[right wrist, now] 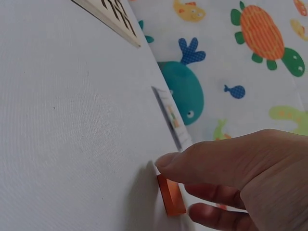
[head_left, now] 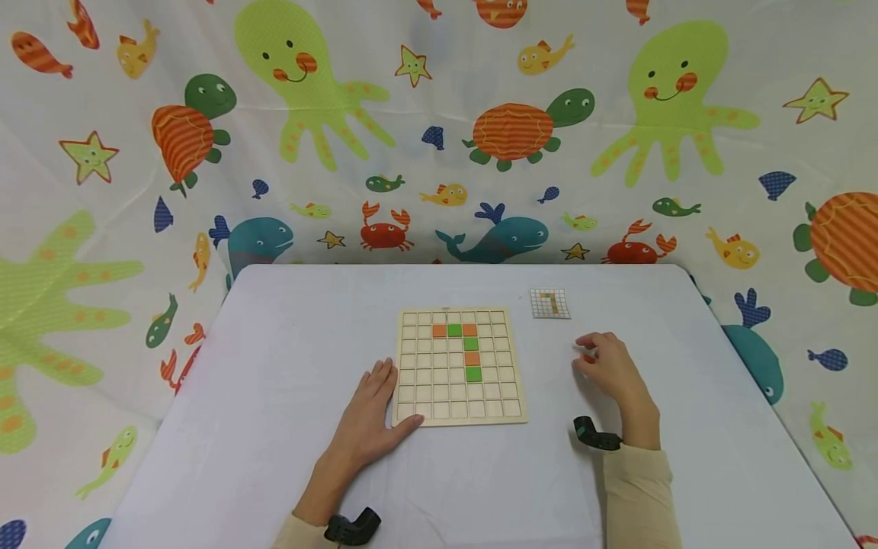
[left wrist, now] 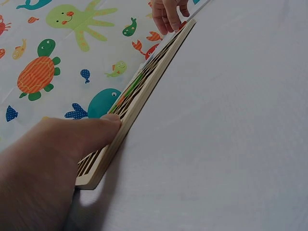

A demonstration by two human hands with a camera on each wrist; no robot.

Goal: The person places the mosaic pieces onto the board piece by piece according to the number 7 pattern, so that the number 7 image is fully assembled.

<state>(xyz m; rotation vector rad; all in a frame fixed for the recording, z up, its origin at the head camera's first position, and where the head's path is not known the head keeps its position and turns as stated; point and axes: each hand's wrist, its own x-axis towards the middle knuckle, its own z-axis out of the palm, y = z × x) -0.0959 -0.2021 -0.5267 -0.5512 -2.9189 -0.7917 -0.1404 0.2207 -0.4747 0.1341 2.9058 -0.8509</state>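
A wooden grid board [head_left: 463, 421] lies flat on the white table, with three orange and three green square tiles [head_left: 470, 343] set in a bent line in its cells. My left hand [head_left: 370, 415] rests along the board's left side, fingers stretched out. In the left wrist view its thumb [left wrist: 103, 130] lies over the front rim. To the right of the board, my right hand [head_left: 610, 370] pinches an orange tile [right wrist: 172, 196] between thumb and fingers, a little above the table. Part of the tile is hidden by the fingers.
A small pattern card [head_left: 549, 303] with a coloured grid lies beyond the board's right corner. Both wrists carry black camera mounts [head_left: 597, 435]. A cloth printed with sea animals [head_left: 511, 133] hangs behind and beside the table [head_left: 295, 343].
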